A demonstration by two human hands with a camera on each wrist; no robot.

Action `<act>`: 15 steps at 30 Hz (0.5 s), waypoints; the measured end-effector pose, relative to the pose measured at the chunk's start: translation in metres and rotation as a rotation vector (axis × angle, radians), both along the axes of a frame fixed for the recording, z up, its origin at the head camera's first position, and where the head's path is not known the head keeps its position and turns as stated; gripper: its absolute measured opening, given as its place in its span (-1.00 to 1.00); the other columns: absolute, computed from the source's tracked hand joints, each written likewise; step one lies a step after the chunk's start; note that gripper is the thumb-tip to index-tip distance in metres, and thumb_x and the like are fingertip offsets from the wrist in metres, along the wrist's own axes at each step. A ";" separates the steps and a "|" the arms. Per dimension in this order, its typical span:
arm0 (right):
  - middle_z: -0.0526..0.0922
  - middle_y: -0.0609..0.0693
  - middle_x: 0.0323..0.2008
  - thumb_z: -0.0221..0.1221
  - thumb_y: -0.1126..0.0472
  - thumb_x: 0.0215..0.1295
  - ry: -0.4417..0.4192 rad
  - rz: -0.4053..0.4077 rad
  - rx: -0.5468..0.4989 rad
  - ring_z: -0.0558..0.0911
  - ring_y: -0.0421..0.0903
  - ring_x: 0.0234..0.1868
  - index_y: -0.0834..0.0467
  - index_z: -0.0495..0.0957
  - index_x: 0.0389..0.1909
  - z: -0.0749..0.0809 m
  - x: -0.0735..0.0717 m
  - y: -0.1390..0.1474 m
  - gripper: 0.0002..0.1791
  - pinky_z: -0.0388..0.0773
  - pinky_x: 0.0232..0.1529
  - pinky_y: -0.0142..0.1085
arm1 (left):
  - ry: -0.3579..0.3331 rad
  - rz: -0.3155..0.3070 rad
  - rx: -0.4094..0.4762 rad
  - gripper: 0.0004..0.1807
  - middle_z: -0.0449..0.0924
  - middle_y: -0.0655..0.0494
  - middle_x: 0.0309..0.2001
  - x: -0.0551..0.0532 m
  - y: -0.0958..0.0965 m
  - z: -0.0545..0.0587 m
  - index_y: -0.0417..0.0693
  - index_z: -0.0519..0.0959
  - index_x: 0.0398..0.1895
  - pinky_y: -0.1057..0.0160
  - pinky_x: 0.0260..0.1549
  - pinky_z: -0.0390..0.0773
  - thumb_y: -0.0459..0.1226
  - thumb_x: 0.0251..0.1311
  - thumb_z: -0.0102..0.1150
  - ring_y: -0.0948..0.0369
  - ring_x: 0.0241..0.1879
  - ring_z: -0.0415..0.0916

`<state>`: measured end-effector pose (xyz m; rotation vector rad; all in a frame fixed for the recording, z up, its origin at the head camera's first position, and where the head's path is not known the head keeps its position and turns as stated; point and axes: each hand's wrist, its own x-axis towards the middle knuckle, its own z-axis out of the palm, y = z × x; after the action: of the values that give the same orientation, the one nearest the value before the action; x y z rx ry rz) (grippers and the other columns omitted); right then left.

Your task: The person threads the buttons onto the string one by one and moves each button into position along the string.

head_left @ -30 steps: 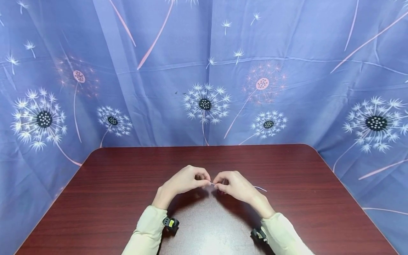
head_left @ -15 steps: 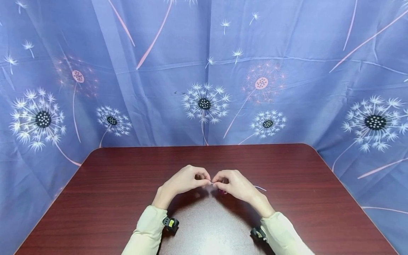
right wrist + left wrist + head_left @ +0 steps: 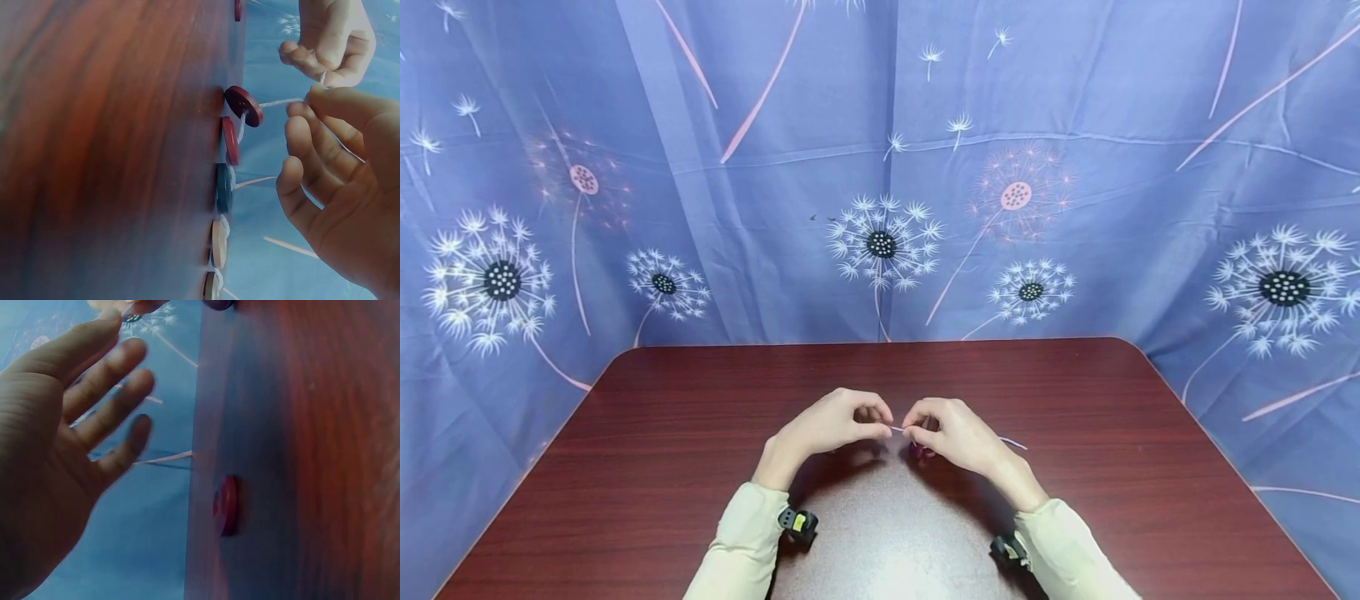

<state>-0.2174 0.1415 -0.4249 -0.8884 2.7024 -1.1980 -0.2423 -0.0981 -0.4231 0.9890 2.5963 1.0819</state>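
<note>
Both hands meet over the middle of the table, with a thin pale string (image 3: 281, 102) stretched between their fingertips. My left hand (image 3: 827, 427) pinches the string near one end between thumb and forefinger. Close beside it, my right hand (image 3: 958, 437) pinches the same string, other fingers loosely bent. In the right wrist view a dark red button (image 3: 244, 105) hangs tilted on the string below the right fingertips. Further along are another red button (image 3: 230, 141), a dark blue-green button (image 3: 224, 187), a tan button (image 3: 218, 244) and a brownish button (image 3: 211, 286), all by the tabletop.
A loose red button (image 3: 226, 506) lies on the table under the left hand. The dark red wooden table (image 3: 700, 375) reaches back to a blue dandelion-print curtain (image 3: 760, 250). A pale string tail (image 3: 1013, 442) shows right of the right hand.
My left hand has shifted slightly left, so more string shows between the two hands. The right hand has stayed almost where it was.
</note>
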 end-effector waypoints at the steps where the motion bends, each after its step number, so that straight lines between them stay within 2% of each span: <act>1: 0.72 -0.01 -0.40 0.24 0.21 0.33 -0.006 0.000 -0.001 0.67 -0.09 -0.53 0.05 0.67 -0.26 0.000 0.000 0.000 -0.95 0.55 -0.50 -0.40 | -0.011 -0.001 0.002 -0.81 0.68 0.36 -0.33 -0.001 -0.002 0.000 0.10 0.69 -0.15 0.34 -0.25 0.58 -0.10 0.22 0.34 0.40 -0.32 0.59; 7: 0.71 -0.04 -0.42 0.24 0.21 0.33 -0.013 -0.004 -0.002 0.68 -0.08 -0.52 0.07 0.67 -0.27 -0.001 0.000 0.000 -0.94 0.56 -0.50 -0.40 | -0.026 0.008 0.020 -0.67 0.69 0.14 -0.15 -0.006 -0.016 -0.003 -0.04 0.66 -0.06 0.15 -0.01 0.58 -0.15 0.13 0.43 0.26 -0.13 0.62; 12: 0.71 -0.02 -0.43 0.23 0.20 0.34 -0.023 -0.005 0.000 0.69 -0.08 -0.51 0.00 0.66 -0.30 -0.002 0.000 -0.001 -0.95 0.56 -0.50 -0.40 | -0.051 0.000 -0.009 -0.61 0.67 0.06 -0.09 -0.009 -0.027 -0.005 -0.03 0.64 -0.01 0.13 -0.04 0.55 -0.14 0.09 0.45 0.15 -0.12 0.58; 15: 0.72 -0.01 -0.43 0.23 0.19 0.35 -0.023 -0.005 0.006 0.69 -0.08 -0.51 0.00 0.65 -0.30 -0.003 0.000 -0.001 -0.95 0.56 -0.50 -0.40 | -0.087 0.016 -0.052 -0.60 0.66 0.11 -0.09 -0.010 -0.033 -0.005 0.02 0.64 -0.01 0.18 -0.09 0.54 -0.14 0.07 0.45 0.18 -0.14 0.55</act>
<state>-0.2169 0.1403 -0.4276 -0.8625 2.6907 -1.1925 -0.2522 -0.1307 -0.4284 0.8909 2.5539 1.0320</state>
